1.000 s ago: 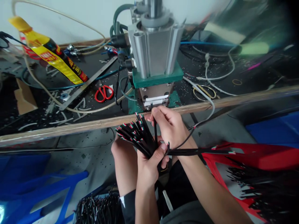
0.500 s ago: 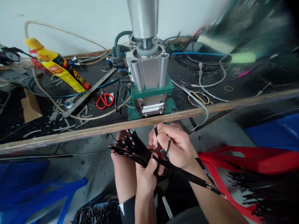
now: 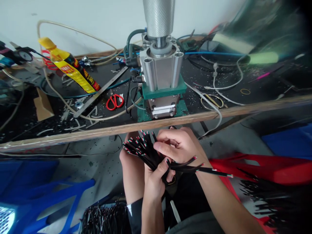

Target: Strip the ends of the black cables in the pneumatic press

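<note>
My left hand [image 3: 156, 178] is closed round a bundle of thin black cables [image 3: 151, 158]. Their cut ends, showing red, green and white wires, fan out toward the upper left. Several more cables [image 3: 187, 169] stick out to the right from under my left thumb, passing below my right wrist. My right hand [image 3: 179, 146] is curled beside the bundle, its thumb and fingers closed on a single black cable [image 3: 154, 137] that stands up at the bundle's right edge. Part of that cable is hidden behind the fingers.
Above my hands runs the bench edge [image 3: 117, 129], carrying a metal press [image 3: 161, 71]. Red-handled scissors [image 3: 114, 102], a steel ruler [image 3: 102, 91] and a yellow bottle [image 3: 73, 70] lie left of it. More black cables are piled at lower left [image 3: 104, 219] and on a red stool [image 3: 253, 165].
My right hand has moved the cable left against the bundle and turned its thumb toward it. Loose cables at the right now spread more. The view has shifted slightly.
</note>
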